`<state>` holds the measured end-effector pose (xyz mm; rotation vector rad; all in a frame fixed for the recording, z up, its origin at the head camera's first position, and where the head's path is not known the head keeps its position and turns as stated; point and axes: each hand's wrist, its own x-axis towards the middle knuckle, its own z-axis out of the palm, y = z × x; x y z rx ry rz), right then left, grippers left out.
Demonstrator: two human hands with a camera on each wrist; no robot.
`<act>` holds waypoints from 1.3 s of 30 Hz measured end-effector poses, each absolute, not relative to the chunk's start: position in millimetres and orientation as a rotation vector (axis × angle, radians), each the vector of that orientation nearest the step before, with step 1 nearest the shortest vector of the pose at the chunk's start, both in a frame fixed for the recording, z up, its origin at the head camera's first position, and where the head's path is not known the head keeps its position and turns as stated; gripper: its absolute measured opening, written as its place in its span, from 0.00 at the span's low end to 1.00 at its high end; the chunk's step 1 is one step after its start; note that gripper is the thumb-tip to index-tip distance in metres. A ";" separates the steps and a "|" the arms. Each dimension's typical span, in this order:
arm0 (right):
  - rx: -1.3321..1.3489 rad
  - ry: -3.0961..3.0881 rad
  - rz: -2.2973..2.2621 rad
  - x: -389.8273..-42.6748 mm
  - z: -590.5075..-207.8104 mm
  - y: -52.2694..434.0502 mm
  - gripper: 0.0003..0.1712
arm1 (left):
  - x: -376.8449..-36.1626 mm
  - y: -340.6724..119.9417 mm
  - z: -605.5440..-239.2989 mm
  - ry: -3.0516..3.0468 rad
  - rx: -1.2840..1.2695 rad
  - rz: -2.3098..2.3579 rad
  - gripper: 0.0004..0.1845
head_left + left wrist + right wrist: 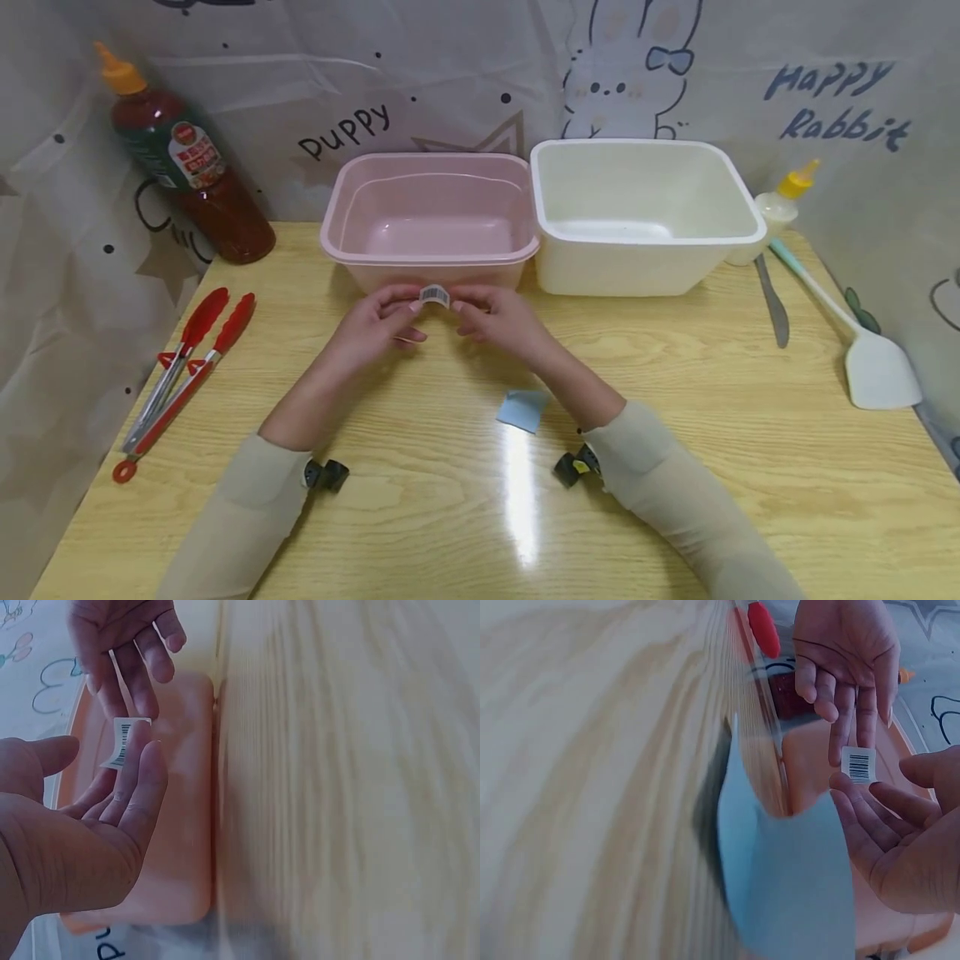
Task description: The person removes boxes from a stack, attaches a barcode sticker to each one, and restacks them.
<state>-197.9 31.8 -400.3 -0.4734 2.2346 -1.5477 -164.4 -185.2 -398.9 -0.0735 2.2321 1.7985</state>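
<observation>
A small white barcode sticker (435, 295) spans the gap between both hands, bowed slightly, in front of the pink basin (431, 260). My left hand (384, 321) touches its left end with outstretched fingertips; in the left wrist view the left thumb (56, 754) stands apart from it. From the other side, my right hand (506, 321) meets the sticker's right end at the fingertips, and the right wrist view shows the right thumb (922, 769) off the sticker. Nearer to me, a creased light-blue paper piece (522, 410) lies on the wooden table, close to the right forearm.
A white bin (622, 271) adjoins the basin on its right. Red-tipped tongs (180, 375) and a tall red sauce bottle (191, 167) are at left. On the right are a yellow-capped bottle (780, 204), a knife (772, 304) and a white spatula (881, 367).
</observation>
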 end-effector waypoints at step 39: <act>-0.526 2.241 -1.595 -198.6 -400.2 5.0 0.23 | -169.8 -206.5 -396.1 2.336 -0.420 1.967 0.20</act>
